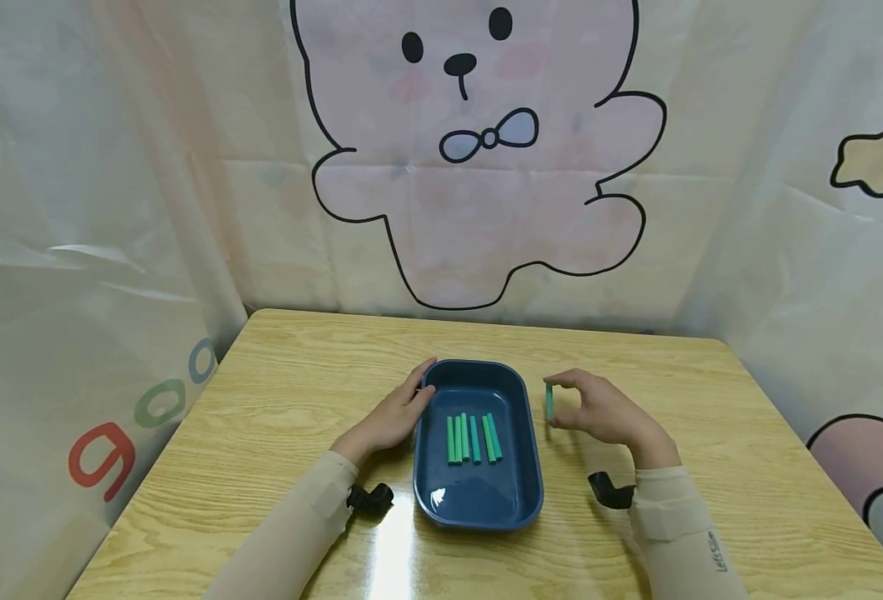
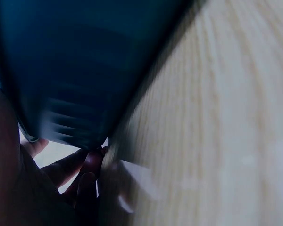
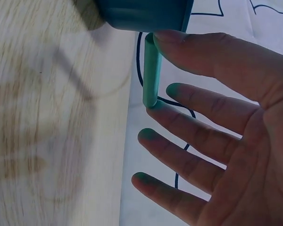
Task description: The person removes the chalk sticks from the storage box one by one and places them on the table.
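A dark blue rectangular tray point(image 1: 479, 500) lies on the table, with several green chalk sticks point(image 1: 465, 437) side by side on its floor. At the tray's far left side, my left hand point(image 1: 390, 417) holds the rim; in the left wrist view its fingers point(image 2: 66, 169) lie against the dark outer wall. To the right of the tray, my right hand point(image 1: 602, 408) pinches one upright green chalk stick point(image 1: 549, 402) by its two ends. In the right wrist view the thumb touches one end of this chalk stick point(image 3: 152, 75) and a fingertip the other; the fingertips are stained green.
The light wooden table point(image 1: 321, 358) runs back to a cloth backdrop point(image 1: 261, 233) with a cartoon bear. More printed cloth hangs on both sides. Black wrist devices point(image 1: 370, 500) sit on both sleeves.
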Available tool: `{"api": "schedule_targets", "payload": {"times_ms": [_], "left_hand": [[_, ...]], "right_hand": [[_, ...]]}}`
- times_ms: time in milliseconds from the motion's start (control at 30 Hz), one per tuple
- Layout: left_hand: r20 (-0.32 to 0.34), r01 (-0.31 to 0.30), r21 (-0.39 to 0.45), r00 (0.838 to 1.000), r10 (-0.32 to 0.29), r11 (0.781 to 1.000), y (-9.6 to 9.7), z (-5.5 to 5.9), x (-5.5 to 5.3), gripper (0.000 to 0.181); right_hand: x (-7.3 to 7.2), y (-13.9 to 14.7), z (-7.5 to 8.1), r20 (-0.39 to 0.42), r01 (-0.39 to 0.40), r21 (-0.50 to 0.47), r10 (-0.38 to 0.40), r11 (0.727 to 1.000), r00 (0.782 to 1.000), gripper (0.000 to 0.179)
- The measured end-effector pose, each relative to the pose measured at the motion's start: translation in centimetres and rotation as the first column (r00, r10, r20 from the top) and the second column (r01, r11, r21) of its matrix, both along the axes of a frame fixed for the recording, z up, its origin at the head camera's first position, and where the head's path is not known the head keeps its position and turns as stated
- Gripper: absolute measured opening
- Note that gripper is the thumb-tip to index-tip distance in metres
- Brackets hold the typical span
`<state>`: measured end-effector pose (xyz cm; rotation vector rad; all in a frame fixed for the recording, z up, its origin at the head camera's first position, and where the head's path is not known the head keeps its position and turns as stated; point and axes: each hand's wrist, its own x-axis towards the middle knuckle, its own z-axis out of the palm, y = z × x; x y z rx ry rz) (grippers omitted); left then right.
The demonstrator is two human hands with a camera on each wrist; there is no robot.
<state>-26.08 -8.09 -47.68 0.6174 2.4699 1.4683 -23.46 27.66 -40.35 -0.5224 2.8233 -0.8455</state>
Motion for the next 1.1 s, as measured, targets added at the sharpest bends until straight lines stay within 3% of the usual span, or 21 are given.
{"api": "schedule_targets", "payload": {"times_ms": [1100], "left_hand": [[-0.017,0.002,-0.01,1.0,-0.003,1.0,-0.1,0.0,-0.1,0.054]], "right_hand": [[-0.8,-0.2,-1.9,0.076,0.023,0.067,-0.028,0.998,0.997,0.062]]}}
